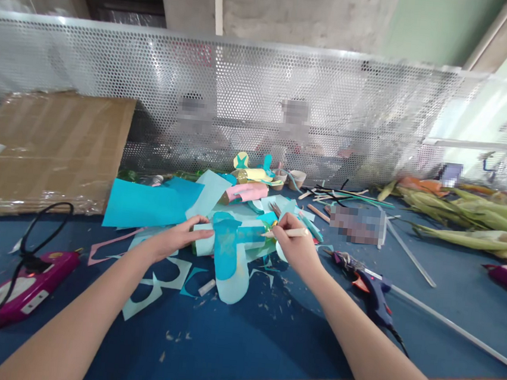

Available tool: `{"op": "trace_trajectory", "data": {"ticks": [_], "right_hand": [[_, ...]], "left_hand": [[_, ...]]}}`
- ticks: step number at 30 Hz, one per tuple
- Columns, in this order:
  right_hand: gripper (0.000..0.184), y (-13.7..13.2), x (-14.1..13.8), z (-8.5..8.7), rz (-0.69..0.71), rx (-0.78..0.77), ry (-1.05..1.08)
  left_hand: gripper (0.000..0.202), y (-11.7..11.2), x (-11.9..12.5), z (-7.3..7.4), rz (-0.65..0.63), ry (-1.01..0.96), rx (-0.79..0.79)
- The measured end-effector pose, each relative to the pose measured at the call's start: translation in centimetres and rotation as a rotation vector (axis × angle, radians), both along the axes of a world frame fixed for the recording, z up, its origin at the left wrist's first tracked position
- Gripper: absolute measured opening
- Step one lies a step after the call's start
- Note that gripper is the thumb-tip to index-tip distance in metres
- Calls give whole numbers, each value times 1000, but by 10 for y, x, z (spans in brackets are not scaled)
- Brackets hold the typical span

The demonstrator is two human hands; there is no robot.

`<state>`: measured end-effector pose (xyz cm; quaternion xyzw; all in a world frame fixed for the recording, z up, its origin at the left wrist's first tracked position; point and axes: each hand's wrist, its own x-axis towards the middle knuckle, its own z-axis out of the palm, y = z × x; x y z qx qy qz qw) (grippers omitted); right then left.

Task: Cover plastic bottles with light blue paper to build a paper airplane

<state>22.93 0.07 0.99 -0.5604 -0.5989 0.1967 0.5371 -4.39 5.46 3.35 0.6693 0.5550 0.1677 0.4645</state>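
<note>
While my left hand [181, 235] pinches the left end of the blue paper [226, 250] on the table [238, 350] before me, my right hand [292, 240] grips a pale stick [298, 233]; I'd best brace the end firmly and keep the stick's tip light.

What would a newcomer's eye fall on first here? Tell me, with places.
Probably the turquoise and pale-blue paper shape mid-table, held at its left end by the left hand while the right hand holds a pale stick near its right end. Next, the magenta power strip at the left and the blue glue gun right of the right hand.
</note>
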Motion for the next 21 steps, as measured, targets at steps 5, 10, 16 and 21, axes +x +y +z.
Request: {"op": "trace_trajectory", "data": {"ticks": [5,10,16,21], "right_hand": [[19,-1,1,1,-19,11,10],[19,-2,0,3,-26,14,12],[20,0,0,1,-7,12,13],[21,-1,-1,3,0,9,11]], "left_hand": [[75,-1,1,1,38,-30,6],[66,-1,1,0,69,-67,14],[62,1,-1,-3,98,-101,13],[62,2,-2,-6,71,-107,7]]}}
